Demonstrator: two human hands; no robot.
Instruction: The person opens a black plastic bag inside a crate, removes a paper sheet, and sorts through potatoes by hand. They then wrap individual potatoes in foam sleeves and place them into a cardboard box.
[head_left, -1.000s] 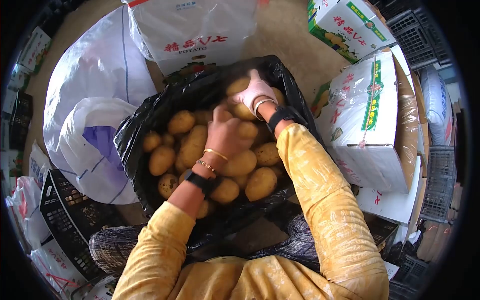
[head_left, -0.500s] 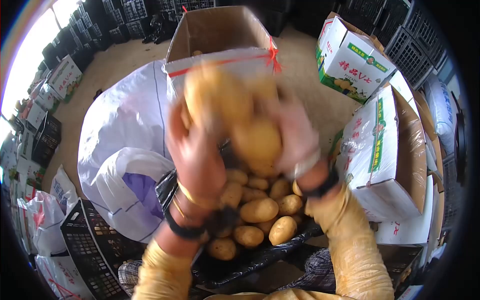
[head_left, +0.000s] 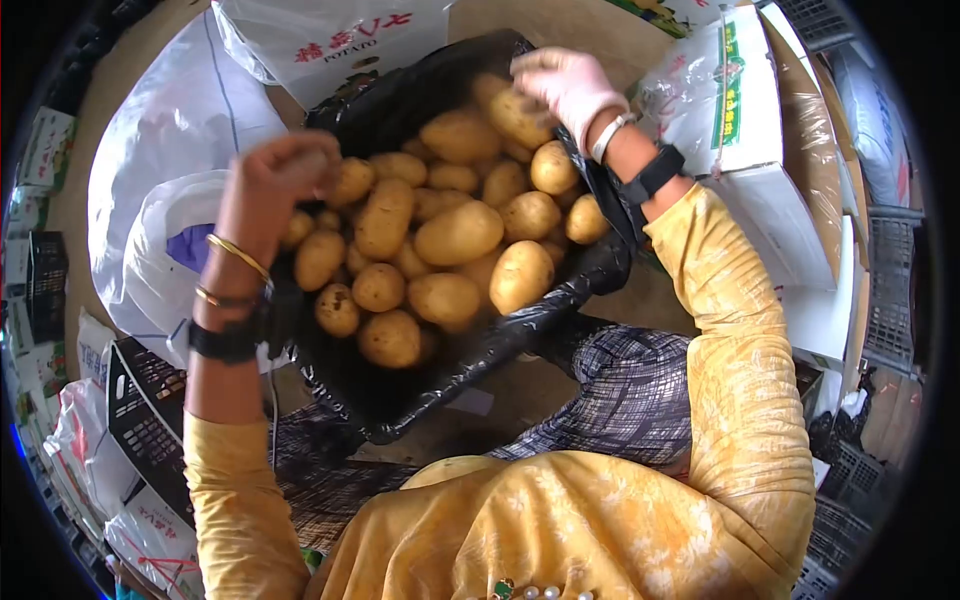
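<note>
Many potatoes (head_left: 458, 234) lie in a crate lined with black plastic (head_left: 400, 405), in front of the body. My left hand (head_left: 285, 170) is over the crate's left rim, its fingers bent and blurred beside a potato (head_left: 352, 182); whether it holds anything is unclear. Over the far right corner, my right hand (head_left: 572, 92) has its fingers spread loosely leftwards, just above a blurred potato (head_left: 520, 118), and does not grip it.
A white printed carton (head_left: 340, 45) stands beyond the crate. White sacking (head_left: 165, 130) lies at the left, with a black plastic crate (head_left: 150, 420) nearer. Open cartons (head_left: 770, 220) stand at the right, and patterned trousers (head_left: 630, 390) show below the potato crate.
Both hands have moved apart, and the potatoes they held up before are out of them. The view has tilted down, so the potato crate appears higher and the far carton is mostly cut off.
</note>
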